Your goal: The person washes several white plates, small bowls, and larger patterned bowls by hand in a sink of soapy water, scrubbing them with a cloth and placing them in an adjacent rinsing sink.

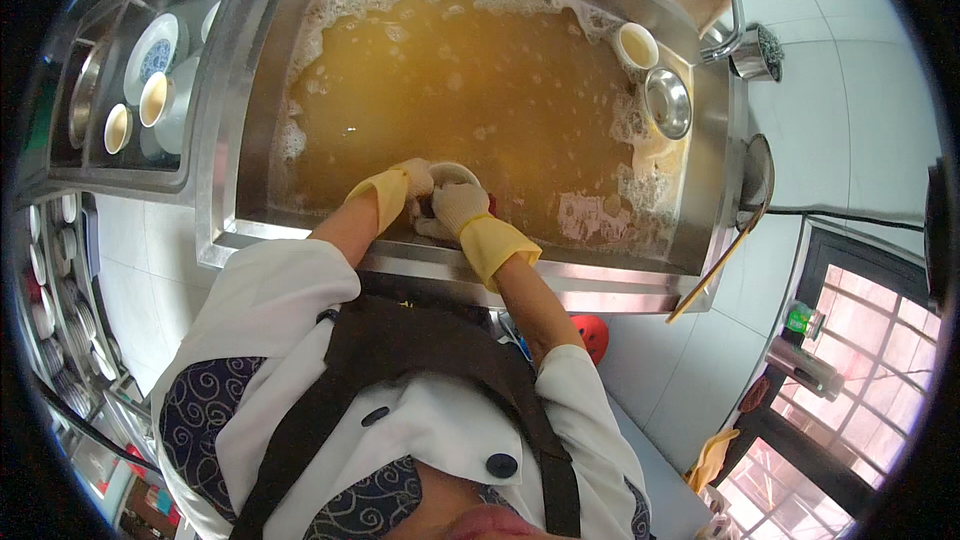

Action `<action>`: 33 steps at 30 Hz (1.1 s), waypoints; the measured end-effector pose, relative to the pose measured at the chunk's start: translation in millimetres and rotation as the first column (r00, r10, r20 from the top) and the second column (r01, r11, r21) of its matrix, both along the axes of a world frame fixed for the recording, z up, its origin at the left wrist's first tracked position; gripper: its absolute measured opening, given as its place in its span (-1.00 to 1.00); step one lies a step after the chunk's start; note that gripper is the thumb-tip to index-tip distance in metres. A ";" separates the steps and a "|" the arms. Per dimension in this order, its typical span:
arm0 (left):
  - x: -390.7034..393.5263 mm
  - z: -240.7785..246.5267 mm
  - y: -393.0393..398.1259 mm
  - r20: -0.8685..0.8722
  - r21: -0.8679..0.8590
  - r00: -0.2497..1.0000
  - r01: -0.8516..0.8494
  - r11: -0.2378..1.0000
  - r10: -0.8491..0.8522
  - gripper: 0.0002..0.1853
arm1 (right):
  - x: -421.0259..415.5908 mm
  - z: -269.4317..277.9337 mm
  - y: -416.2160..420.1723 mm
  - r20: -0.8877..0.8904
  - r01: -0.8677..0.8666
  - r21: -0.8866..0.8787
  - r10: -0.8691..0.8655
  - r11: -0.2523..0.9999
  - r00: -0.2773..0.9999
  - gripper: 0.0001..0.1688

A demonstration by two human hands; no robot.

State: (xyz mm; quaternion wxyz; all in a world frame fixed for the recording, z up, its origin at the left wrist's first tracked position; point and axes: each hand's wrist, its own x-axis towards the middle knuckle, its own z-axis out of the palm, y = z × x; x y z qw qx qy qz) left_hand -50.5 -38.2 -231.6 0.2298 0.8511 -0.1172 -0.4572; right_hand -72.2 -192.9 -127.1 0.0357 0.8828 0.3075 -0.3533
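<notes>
Both my hands wear pale knit gloves with yellow cuffs and work close together at the near wall of a steel sink [465, 259]. Between them is a white bowl [452, 170], its rim tilted up. My left hand [418, 178] grips its left side. My right hand [460, 206] reaches over the near part of the bowl, hiding much of its inside. Another pale shape below the fingers is partly covered, and I cannot tell what it is. A small red patch shows just right of my right hand. Cloudy brown water [465, 90] with foam along its edges fills the sink.
A white cup [637, 46] and a steel bowl [667, 103] stand at the sink's right side. On the left, a second basin holds a patterned plate [156, 52] and two white cups. A long-handled strainer [757, 172] hangs at the right edge, below a steel scrubber pot [759, 52].
</notes>
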 end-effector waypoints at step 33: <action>-23.1 159.9 21.5 -0.449 -0.648 0.527 -0.748 0.143 0.721 -0.43 | -9.9 77.9 25.0 0.172 0.135 0.429 -0.228 0.893 0.958 -0.77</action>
